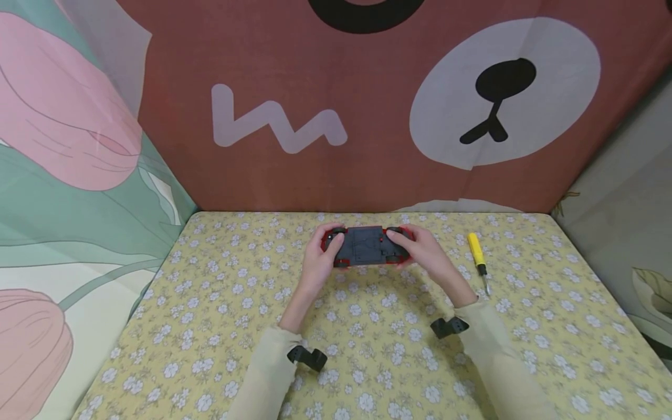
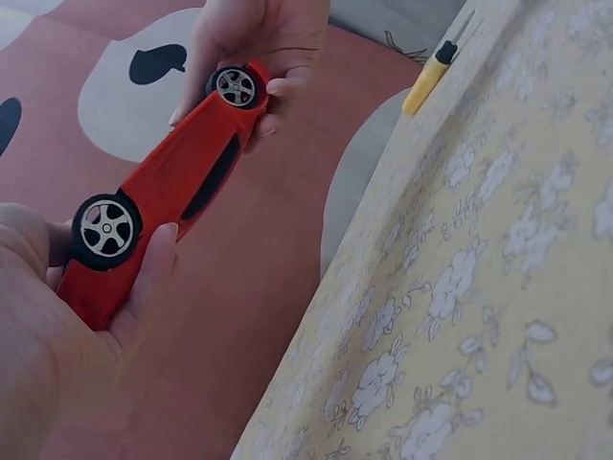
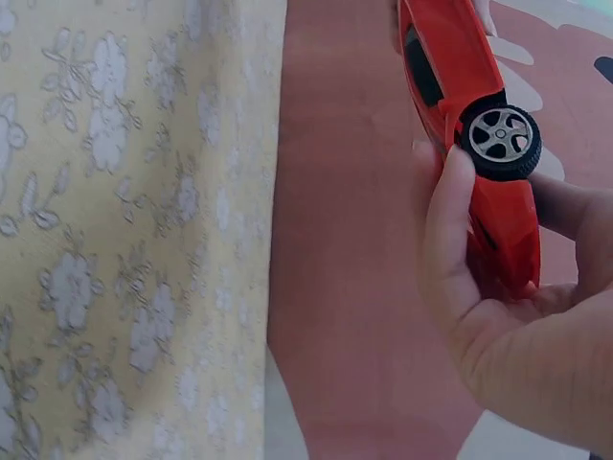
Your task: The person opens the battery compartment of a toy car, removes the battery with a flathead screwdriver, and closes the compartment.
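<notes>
A red toy car (image 1: 366, 245) is held upside down above the table, its dark grey underside facing up in the head view. My left hand (image 1: 318, 255) grips one end, with the thumb on the underside beside a wheel. At the other end my right hand (image 1: 424, 252) grips it the same way. In the left wrist view the red side of the toy car (image 2: 177, 172) shows two black wheels with silver spokes. The right wrist view shows the toy car (image 3: 460, 67) with my right hand's fingers curled round its end.
A screwdriver (image 1: 478, 256) with a yellow handle lies on the table to the right of my right hand. The floral yellow tablecloth (image 1: 220, 326) covers the table. Behind it hangs a brown cloth (image 1: 367, 169) with a bear print.
</notes>
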`<state>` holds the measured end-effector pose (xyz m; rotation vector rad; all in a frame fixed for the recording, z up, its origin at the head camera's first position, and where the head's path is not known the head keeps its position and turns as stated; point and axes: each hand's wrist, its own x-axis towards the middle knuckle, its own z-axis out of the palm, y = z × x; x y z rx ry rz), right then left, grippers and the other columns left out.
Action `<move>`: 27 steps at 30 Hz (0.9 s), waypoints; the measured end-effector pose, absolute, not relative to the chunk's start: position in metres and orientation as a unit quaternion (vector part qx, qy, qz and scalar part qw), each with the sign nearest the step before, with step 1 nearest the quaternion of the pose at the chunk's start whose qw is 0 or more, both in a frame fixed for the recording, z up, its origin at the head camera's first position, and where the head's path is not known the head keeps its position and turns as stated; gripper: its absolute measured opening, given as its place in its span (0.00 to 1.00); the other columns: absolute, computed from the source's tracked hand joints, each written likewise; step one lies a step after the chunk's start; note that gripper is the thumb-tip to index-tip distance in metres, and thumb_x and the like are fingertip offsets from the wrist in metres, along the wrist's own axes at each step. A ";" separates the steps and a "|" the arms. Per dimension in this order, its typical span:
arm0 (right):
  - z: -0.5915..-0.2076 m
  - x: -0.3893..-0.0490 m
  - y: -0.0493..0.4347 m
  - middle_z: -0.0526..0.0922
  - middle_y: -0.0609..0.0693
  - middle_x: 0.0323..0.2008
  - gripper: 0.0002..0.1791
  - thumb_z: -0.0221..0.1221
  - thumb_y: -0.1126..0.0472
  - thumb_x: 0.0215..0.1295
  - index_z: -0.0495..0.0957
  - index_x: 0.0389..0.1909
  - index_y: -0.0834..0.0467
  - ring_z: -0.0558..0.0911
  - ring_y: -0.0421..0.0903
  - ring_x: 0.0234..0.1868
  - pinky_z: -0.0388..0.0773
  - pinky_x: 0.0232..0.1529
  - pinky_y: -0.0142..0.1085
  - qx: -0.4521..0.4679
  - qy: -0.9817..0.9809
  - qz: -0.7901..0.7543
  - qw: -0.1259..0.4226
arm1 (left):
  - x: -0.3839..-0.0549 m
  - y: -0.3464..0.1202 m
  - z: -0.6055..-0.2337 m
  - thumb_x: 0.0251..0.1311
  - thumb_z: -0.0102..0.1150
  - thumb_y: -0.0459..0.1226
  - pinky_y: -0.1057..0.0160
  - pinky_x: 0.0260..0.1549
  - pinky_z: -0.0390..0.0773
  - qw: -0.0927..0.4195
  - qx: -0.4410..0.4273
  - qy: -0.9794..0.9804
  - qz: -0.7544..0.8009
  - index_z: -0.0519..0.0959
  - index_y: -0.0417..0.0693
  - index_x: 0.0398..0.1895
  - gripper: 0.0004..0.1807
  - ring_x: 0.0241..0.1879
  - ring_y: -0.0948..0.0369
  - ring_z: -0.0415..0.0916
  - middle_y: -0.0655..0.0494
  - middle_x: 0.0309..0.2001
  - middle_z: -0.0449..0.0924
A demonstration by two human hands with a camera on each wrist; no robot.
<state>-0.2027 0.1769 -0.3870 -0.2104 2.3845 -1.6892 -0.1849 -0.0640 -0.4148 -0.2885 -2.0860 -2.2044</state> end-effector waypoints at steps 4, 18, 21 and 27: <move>-0.381 -0.201 0.179 0.80 0.68 0.52 0.30 0.57 0.48 0.78 0.72 0.66 0.69 0.85 0.54 0.42 0.87 0.42 0.52 -0.071 0.839 -0.534 0.078 | -0.185 -0.063 -0.416 0.78 0.54 0.37 0.27 0.30 0.80 0.052 -0.089 -0.678 -0.728 0.75 0.40 0.66 0.19 0.40 0.50 0.82 0.38 0.58 0.75; -0.354 -0.184 0.180 0.85 0.61 0.45 0.14 0.62 0.59 0.74 0.84 0.51 0.66 0.83 0.58 0.46 0.80 0.42 0.49 -0.101 0.889 -0.438 -0.085 | -0.185 -0.061 -0.415 0.78 0.53 0.36 0.27 0.28 0.79 0.063 -0.084 -0.664 -0.740 0.75 0.41 0.66 0.18 0.38 0.51 0.82 0.37 0.56 0.75; -0.353 -0.182 0.176 0.86 0.60 0.42 0.10 0.63 0.61 0.73 0.86 0.46 0.65 0.83 0.57 0.43 0.80 0.40 0.46 -0.121 0.893 -0.427 -0.077 | -0.184 -0.060 -0.415 0.78 0.54 0.35 0.27 0.28 0.79 0.065 -0.083 -0.664 -0.740 0.75 0.42 0.66 0.17 0.38 0.51 0.82 0.37 0.56 0.75; -0.356 -0.180 0.168 0.86 0.55 0.36 0.06 0.65 0.64 0.71 0.87 0.40 0.63 0.84 0.54 0.38 0.79 0.34 0.43 -0.142 0.902 -0.403 -0.056 | -0.184 -0.061 -0.413 0.77 0.54 0.35 0.31 0.26 0.82 0.069 -0.080 -0.665 -0.739 0.76 0.41 0.65 0.17 0.38 0.52 0.82 0.38 0.56 0.75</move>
